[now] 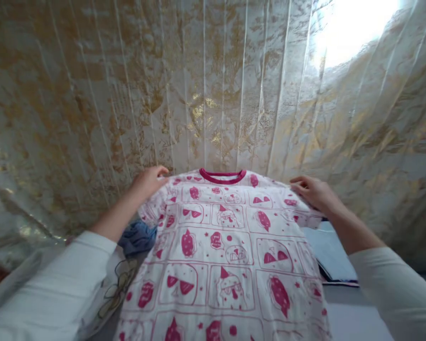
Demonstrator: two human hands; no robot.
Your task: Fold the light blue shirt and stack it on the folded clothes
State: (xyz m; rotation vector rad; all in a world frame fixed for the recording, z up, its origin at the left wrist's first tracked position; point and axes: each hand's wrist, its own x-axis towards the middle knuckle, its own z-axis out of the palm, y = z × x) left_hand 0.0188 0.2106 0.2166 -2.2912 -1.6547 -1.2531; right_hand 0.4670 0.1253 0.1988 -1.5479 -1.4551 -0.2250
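White cotton T-shirt with a pink printed cartoon-panel pattern and a pink ribbed collar (222, 246) lies spread flat, front up, in the centre of the scene, collar at the far end, hem running off the near edge of the view.

Left hand (149, 182) rests on the shirt's left shoulder, at the far left corner. Fingers curled over the fabric edge, partly closed; a pinch on the cloth seems likely, but the grip itself is hidden under the fingers.

Right hand (314, 192) lies on the right shoulder of the shirt, fingers extended and fairly flat, pressing on the fabric near the sleeve seam. Cannot tell whether it has hold of the cloth or only rests on it.

Both arms in long white sleeves, reaching in from the near corners.

Crumpled blue denim-like garment (138, 237) just left of the shirt, partly under its left sleeve. Folded pale blue cloth stack (332, 255) to the right, just beside the shirt's right edge.

Cream curtain with gold marbled print and vertical pleats (213, 85) fills the far side; bright light at the far right top.
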